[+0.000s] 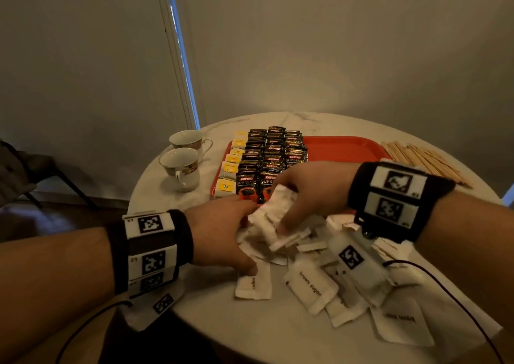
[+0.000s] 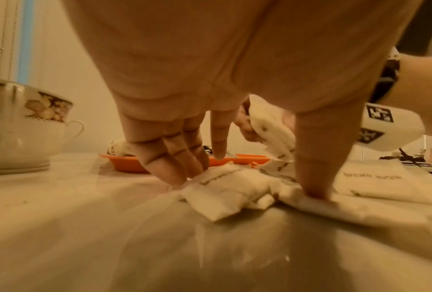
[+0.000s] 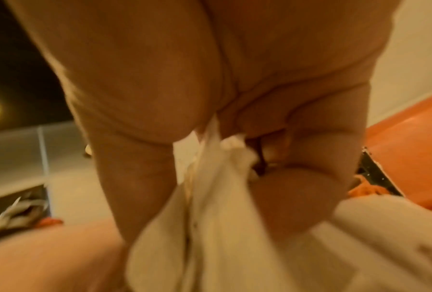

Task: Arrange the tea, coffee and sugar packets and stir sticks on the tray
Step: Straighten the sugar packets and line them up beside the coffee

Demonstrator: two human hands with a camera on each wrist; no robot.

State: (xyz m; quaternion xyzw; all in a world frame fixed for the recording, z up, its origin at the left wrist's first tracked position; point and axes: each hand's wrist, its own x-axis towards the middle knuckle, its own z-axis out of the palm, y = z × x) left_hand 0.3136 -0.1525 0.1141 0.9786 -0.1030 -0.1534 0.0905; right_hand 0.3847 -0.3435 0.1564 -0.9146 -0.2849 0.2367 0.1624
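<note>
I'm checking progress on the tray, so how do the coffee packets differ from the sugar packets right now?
The coffee packets are black and lie in neat overlapping rows on the red tray; the sugar packets are white and lie in a loose pile on the table. Both hands work in the sugar, none on the coffee. Both kinds are small flat sachets.

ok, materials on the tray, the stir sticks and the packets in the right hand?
Red rectangular tray: looks like moulded plastic, going by its uniform colour, rolled rim and dull sheen.
Pale flat stir sticks: probably wood, light tan and matte.
White sugar packets gripped by the right hand: seem to be matte paper, creased and crumpled with printed text; any lining cannot be told.
</note>
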